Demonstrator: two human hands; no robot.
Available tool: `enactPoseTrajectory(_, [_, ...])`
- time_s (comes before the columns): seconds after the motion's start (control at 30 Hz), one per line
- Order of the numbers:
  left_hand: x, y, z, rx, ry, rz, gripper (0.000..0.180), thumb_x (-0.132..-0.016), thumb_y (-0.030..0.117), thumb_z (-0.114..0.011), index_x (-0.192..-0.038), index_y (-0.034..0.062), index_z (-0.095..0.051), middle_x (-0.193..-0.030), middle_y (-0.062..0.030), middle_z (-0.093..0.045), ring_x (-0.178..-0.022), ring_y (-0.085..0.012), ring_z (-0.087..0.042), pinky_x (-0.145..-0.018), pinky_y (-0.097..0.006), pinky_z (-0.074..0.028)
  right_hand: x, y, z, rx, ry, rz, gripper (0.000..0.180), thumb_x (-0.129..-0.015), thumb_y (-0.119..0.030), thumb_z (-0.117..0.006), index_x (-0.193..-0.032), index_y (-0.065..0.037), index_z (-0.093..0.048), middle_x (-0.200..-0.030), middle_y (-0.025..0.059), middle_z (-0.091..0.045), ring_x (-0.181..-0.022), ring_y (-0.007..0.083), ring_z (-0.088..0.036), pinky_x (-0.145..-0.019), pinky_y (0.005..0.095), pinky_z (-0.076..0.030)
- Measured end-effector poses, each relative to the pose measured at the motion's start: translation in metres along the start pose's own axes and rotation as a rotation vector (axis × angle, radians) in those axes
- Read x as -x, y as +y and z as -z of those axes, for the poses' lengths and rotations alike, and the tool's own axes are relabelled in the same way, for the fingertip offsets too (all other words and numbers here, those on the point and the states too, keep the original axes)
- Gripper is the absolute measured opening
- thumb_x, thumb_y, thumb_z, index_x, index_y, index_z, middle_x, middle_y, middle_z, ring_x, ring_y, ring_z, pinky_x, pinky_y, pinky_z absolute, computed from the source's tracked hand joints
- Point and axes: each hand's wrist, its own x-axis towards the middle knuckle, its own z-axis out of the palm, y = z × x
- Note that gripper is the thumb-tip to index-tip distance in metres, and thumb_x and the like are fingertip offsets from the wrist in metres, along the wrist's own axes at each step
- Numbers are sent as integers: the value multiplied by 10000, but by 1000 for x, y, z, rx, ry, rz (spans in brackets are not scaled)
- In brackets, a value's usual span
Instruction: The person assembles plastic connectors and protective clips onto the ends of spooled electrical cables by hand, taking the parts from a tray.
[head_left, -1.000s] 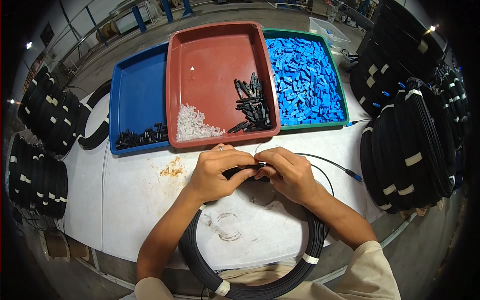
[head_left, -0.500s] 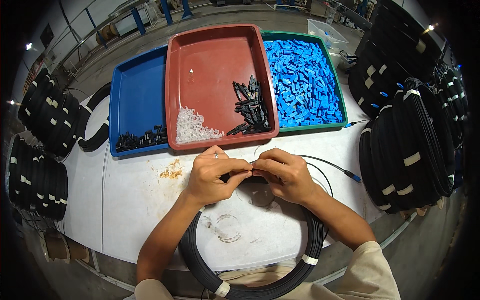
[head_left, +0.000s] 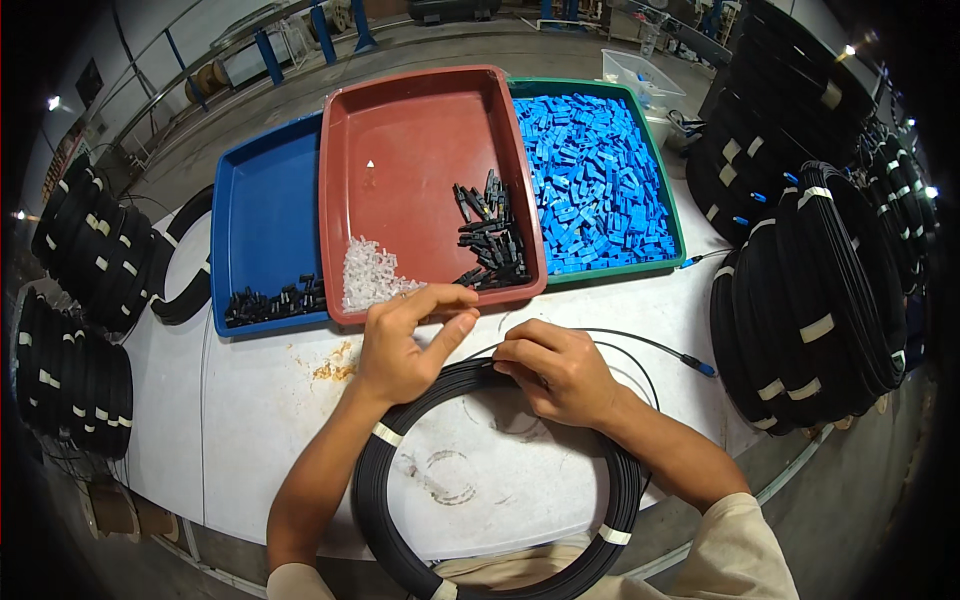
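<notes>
At six o'clock on the white worktable (head_left: 250,420) lies a black coiled cable bound with white tape (head_left: 395,520). Over its twelve o'clock rim, the right hand (head_left: 560,370) pinches the thin cable end, steadying it. Just at ten o'clock, the left hand (head_left: 405,340), fingers spread, nears the red plastic tray (head_left: 420,130) holding clear and black connector parts.

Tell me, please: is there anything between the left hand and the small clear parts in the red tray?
Only the near rim of the red tray lies between them. The left hand is raised just before that rim, and the pile of clear parts sits right behind it. The right hand rests on the black cable coil, aside.
</notes>
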Motion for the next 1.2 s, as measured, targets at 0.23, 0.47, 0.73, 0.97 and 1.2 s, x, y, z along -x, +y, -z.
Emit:
enactPoseTrajectory(0.23, [-41,-29,-7,-144,-124,11,174,-891,70,-714,-1048,-4,-734,-932,-118,-771,-810,-168,-732,-707,-314,-559,1,0,0,14,-28,-2,150,-806,-46,-740,-935,-43,-665,-878,91,-639,-735,285,-656,-645,384,-543])
enactPoseTrajectory(0.47, [-70,-47,-24,-316,-309,70,291,-766,39,-818,-1033,-18,-718,-952,-173,-755,-879,-286,-749,-783,-386,-584,0,0,1,28,-76,3,142,-825,-76,-730,-943,-48,-657,-905,86,-652,-745,275,-668,-638,381,-552])
enactPoseTrajectory(0.73, [-78,-51,-37,-346,-318,90,291,-750,15,-801,-1022,-16,-702,-916,-185,-740,-869,-303,-741,-781,-383,-580,0,2,2,10,-105,-3,150,-820,-73,-725,-951,-47,-656,-902,83,-651,-740,276,-664,-651,382,-552])
enactPoseTrajectory(0.97, [-75,-56,-37,-268,-243,-40,251,-787,-17,-729,-1036,-17,-702,-908,-171,-718,-801,-274,-724,-743,-359,-570,0,3,1,19,-109,6,149,-817,-70,-727,-950,-48,-664,-895,83,-650,-738,270,-665,-647,379,-553])
enactPoseTrajectory(1.2, [-77,-50,-28,-5,-176,157,217,-868,-11,-697,-1084,-31,-693,-900,-38,-680,-762,-57,-633,-674,-234,-523,0,2,2,4,-109,-21,154,-813,-56,-730,-954,-47,-669,-907,86,-653,-759,271,-674,-656,367,-560])
